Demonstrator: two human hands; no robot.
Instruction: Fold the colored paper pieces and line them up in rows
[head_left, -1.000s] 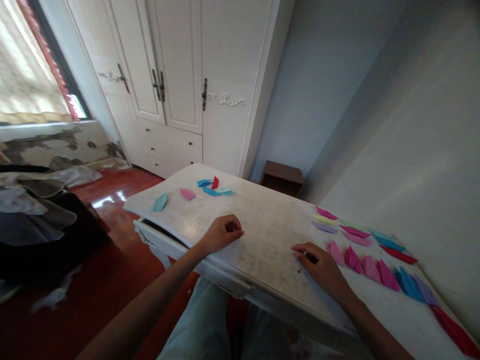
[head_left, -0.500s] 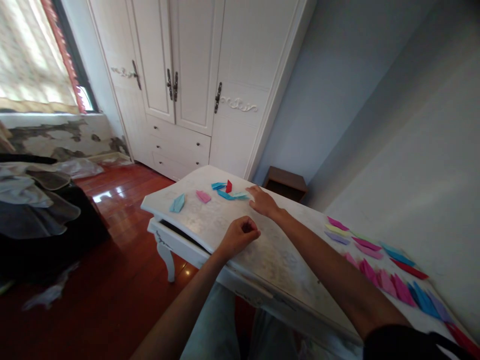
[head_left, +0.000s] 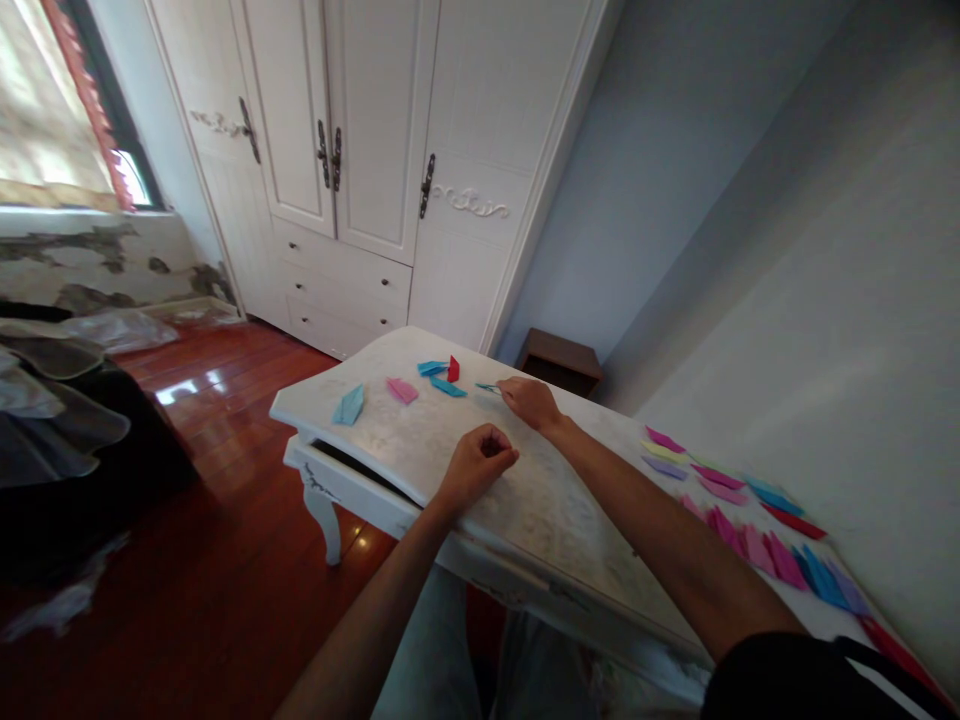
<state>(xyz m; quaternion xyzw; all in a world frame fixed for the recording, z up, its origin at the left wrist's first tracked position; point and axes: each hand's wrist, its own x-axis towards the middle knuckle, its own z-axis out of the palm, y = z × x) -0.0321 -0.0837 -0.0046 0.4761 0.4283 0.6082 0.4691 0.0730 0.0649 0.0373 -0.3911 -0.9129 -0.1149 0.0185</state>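
My right hand (head_left: 529, 402) is over the far side of the white table. Its fingers are closed on the end of a pale blue folded paper piece (head_left: 487, 387), whose other end pokes out to the left. Just left of it lie a blue folded paper (head_left: 448, 387), another blue one (head_left: 431, 368) and a red one (head_left: 454, 369). Closer to the table's left end are a pink folded paper (head_left: 402, 390) and a light teal one (head_left: 349, 405). My left hand (head_left: 480, 465) hovers near the front edge, fingers curled into a ring, with nothing visible in them.
Rows of folded papers in pink, yellow, purple, blue and red (head_left: 750, 545) lie along the right side of the white table (head_left: 555, 520). A drawer gap shows below the tabletop. Behind stand a white wardrobe (head_left: 375, 130) and a small brown cabinet (head_left: 559, 360).
My right hand has gone from spread fingers to a grip on the pale blue folded paper, which is now apart from the blue one. My left hand is nearly still.
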